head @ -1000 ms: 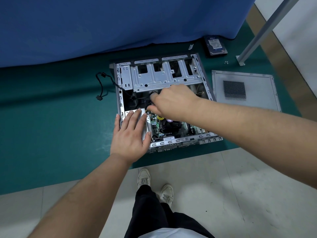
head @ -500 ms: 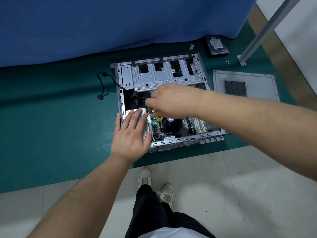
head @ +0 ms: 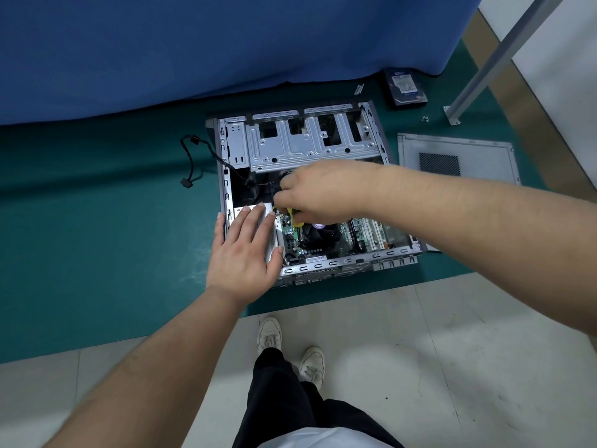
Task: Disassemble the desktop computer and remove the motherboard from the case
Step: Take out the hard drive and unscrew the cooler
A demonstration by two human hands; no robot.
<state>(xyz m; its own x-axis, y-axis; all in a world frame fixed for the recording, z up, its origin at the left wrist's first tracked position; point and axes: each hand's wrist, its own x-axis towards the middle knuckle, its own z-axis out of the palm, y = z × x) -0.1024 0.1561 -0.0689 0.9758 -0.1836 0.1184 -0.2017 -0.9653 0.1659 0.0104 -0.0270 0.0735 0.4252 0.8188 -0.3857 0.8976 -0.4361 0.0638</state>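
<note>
In the head view, we see the open grey metal computer case point(head: 310, 147) lying on its side on the green floor mat point(head: 97, 221), with the green motherboard point(head: 292, 236) still seated inside it, in the near half, under the black round cooler fan point(head: 323, 232). Our left hand point(head: 245, 250) lies flat with straight fingers on the silver box at the near left corner of the case and holds the case steady. Our right hand point(head: 318, 192) reaches into the middle of the case with curled fingers that pinch a small yellow part point(head: 294, 216), probably a cable connector; what exactly it is we cannot tell. The grey side panel point(head: 455, 160) lies on the mat to the right, the blue-labelled hard drive point(head: 405, 87) rests near the blue curtain point(head: 193, 43), and a loose black cable point(head: 190, 160) lies left of the case.

We judge that the cables are now being disconnected. If we pull at an angle, the connector pins may bend, or the board may flex. The sharp metal edges can also cut the wrist.
</note>
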